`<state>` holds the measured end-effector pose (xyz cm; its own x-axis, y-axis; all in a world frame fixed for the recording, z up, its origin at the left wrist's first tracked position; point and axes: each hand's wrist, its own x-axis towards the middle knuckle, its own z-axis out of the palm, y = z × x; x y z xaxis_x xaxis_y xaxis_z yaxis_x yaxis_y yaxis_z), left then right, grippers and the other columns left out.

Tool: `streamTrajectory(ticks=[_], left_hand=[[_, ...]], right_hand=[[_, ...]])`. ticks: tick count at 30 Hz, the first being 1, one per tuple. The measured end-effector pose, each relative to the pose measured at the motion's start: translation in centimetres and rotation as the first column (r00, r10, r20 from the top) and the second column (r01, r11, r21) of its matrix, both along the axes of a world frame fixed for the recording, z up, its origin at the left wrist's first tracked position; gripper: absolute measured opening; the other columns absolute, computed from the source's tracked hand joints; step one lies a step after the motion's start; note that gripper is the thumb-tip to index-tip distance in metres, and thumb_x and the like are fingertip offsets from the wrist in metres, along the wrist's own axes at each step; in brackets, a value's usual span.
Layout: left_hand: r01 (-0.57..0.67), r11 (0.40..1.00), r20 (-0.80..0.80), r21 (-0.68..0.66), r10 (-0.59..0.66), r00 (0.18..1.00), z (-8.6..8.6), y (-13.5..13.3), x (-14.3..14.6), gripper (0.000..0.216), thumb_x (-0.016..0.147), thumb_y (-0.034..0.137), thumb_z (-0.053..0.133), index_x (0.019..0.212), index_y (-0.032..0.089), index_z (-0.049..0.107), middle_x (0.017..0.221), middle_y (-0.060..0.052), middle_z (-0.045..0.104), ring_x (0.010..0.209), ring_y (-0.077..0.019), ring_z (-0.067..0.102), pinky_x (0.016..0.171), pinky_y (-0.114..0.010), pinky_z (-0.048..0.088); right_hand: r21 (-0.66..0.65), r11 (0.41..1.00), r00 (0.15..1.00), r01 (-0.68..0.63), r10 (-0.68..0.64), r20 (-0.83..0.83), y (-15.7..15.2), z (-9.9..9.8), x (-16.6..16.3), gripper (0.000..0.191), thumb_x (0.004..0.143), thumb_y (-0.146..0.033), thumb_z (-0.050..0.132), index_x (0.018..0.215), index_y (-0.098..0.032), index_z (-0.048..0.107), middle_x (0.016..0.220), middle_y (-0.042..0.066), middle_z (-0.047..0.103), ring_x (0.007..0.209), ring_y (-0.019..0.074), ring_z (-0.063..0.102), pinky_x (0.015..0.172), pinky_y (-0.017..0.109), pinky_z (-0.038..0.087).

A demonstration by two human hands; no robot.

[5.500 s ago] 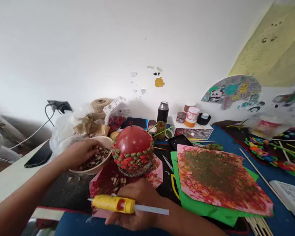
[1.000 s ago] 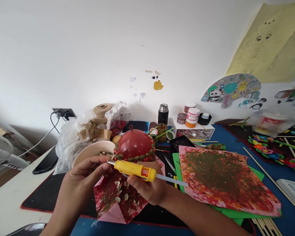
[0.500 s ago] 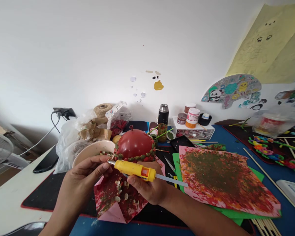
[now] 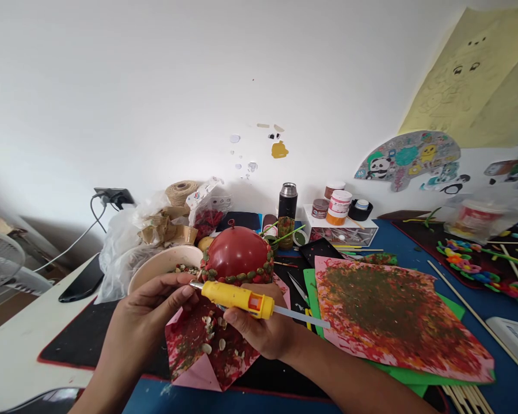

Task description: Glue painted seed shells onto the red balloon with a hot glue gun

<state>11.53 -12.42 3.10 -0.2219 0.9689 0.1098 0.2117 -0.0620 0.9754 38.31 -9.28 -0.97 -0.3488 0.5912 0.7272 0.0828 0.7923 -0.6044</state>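
My right hand (image 4: pixel 263 328) is wrapped round a yellow hot glue gun (image 4: pixel 231 296), with a clear glue stick (image 4: pixel 302 317) poking out of its back end. The gun's metal nozzle points left, right at the fingertips of my left hand (image 4: pixel 155 307). Those fingers are pinched together; whatever they hold is too small and hidden to name. Just behind the gun stands a red balloon (image 4: pixel 237 250) with rows of green and red painted shells round its lower part. Loose pale shells (image 4: pixel 221 344) lie on a paint-smeared pink sheet (image 4: pixel 198 374) below my hands.
A pale bowl (image 4: pixel 144 273) holding painted pieces stands behind my left hand. On the right lies a paint-covered pink sheet (image 4: pixel 380 316) over green sheets. Scissors (image 4: pixel 299 287), a black flask (image 4: pixel 288 201) and paint jars (image 4: pixel 339 204) are farther back. A phone (image 4: pixel 80 282) lies at left.
Both hands and the glue gun hold nearly the same position. The whole view has shifted very slightly.
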Motion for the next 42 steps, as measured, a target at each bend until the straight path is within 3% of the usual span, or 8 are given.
streamTrajectory(ticks=[6,13,19,29,37,42], left_hand=[[-0.023,1.0,-0.002,0.021,0.023,1.0,0.4,-0.3,0.2,0.068,0.073,0.085,0.114,0.103,0.026,0.103,0.096,-0.013,0.099,0.079,-0.0337,0.092,0.074,-0.041,0.081],[-0.036,0.999,-0.001,0.006,0.036,0.999,0.7,-0.4,0.3,0.071,0.067,0.09,0.114,0.1,0.028,0.103,0.105,-0.015,0.101,0.088,-0.036,0.095,0.08,-0.042,0.083],[-0.079,0.996,-0.019,0.035,0.08,0.997,0.5,-0.3,0.6,0.072,0.067,0.092,0.112,0.098,0.027,0.103,0.099,-0.014,0.099,0.087,-0.0349,0.094,0.08,-0.04,0.082],[-0.004,1.0,-0.038,0.006,0.004,0.999,0.3,-0.1,-0.2,0.065,0.075,0.085,0.113,0.104,0.027,0.104,0.097,-0.013,0.099,0.08,-0.0318,0.091,0.075,-0.039,0.08],[-0.14,0.989,-0.01,0.052,0.14,0.99,1.5,-0.7,1.8,0.079,0.055,0.099,0.112,0.089,0.029,0.102,0.09,-0.013,0.097,0.079,-0.0336,0.092,0.074,-0.04,0.08],[-0.093,0.995,-0.001,0.035,0.093,0.996,1.1,-0.5,0.8,0.073,0.062,0.092,0.115,0.095,0.028,0.103,0.092,-0.012,0.098,0.08,-0.0321,0.092,0.075,-0.038,0.08]], right_hand=[[-0.009,1.0,1.0,-0.006,0.006,-0.007,-0.1,0.3,0.1,0.08,0.136,-0.082,0.045,0.088,-0.025,0.074,0.073,0.0,0.066,0.061,0.0177,0.058,0.065,0.032,0.052],[-0.027,1.0,1.0,-0.014,0.013,-0.02,0.0,0.3,0.0,0.08,0.135,-0.084,0.045,0.09,-0.024,0.076,0.073,0.0,0.064,0.061,0.0181,0.057,0.065,0.033,0.052],[0.01,1.0,0.999,-0.006,0.006,-0.052,0.0,0.5,0.0,0.078,0.136,-0.08,0.048,0.086,-0.024,0.071,0.073,0.0,0.064,0.061,0.017,0.057,0.064,0.031,0.052],[-0.023,1.0,1.0,0.016,-0.017,-0.014,0.1,0.2,0.0,0.081,0.135,-0.083,0.045,0.089,-0.024,0.075,0.076,0.003,0.072,0.065,0.0184,0.064,0.067,0.032,0.054],[-0.017,1.0,1.0,0.025,-0.024,0.009,0.1,0.3,0.1,0.085,0.135,-0.086,0.04,0.088,-0.024,0.076,0.072,0.002,0.068,0.063,0.0187,0.06,0.066,0.033,0.054],[0.037,0.999,0.999,0.03,-0.029,-0.028,0.2,0.4,0.0,0.082,0.136,-0.082,0.043,0.087,-0.024,0.073,0.072,0.001,0.067,0.062,0.0177,0.06,0.065,0.032,0.052]])
